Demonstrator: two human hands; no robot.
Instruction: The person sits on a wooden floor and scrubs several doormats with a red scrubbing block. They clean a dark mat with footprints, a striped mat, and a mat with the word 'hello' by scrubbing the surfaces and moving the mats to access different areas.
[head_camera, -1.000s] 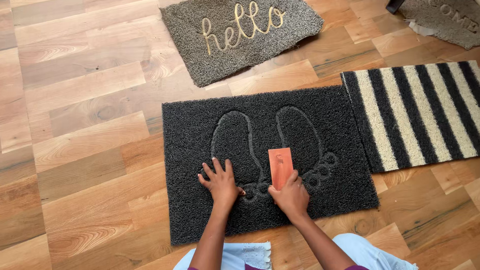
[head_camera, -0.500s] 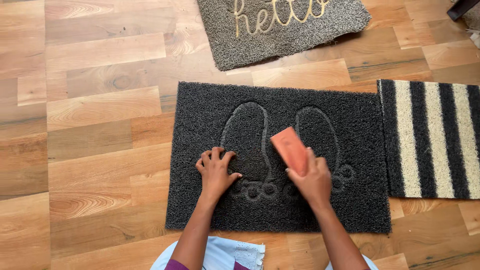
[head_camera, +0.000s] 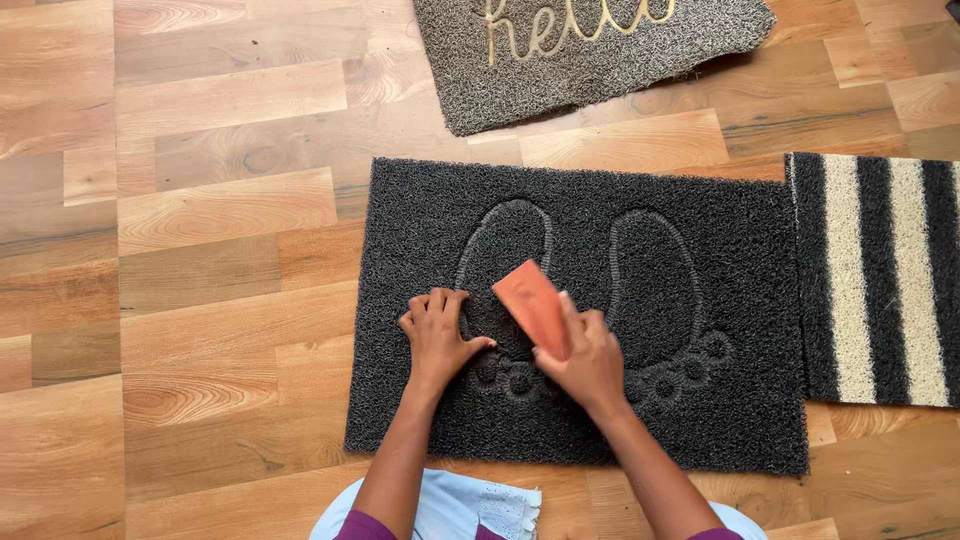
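Dark mat (head_camera: 600, 200): a charcoal, coarse-looped doormat lying flat on the wooden floor (head_camera: 200, 250), its long side running left to right; two footprint outlines with toe dots are pressed into its pile.
Left hand (head_camera: 437, 338): rests palm down on the dark mat, over the lower left edge of the left footprint; the fingers are drawn together and slightly curled, tips pressing the pile, thumb spread to the right; it holds nothing.
Right hand (head_camera: 590, 358): sits on the dark mat between the two footprints, just beside the left hand without touching it; the fingers are closed around the lower end of the orange block, knuckles uppermost.
Orange block (head_camera: 530, 300): a flat, rectangular orange-pink piece, tilted up and to the left from the right hand's grip; its free end lies over the right edge of the left footprint. Whether its underside touches the pile cannot be told.
Grey mat (head_camera: 600, 60): a lighter doormat with pale cursive lettering, on the floor beyond the dark mat, apart from it and partly out of frame.
Striped mat (head_camera: 880, 280): black and cream stripes, just beside the dark mat's right edge.
Clothing (head_camera: 470, 505): pale blue fabric with a white eyelet trim at the lower frame edge, between the forearms.
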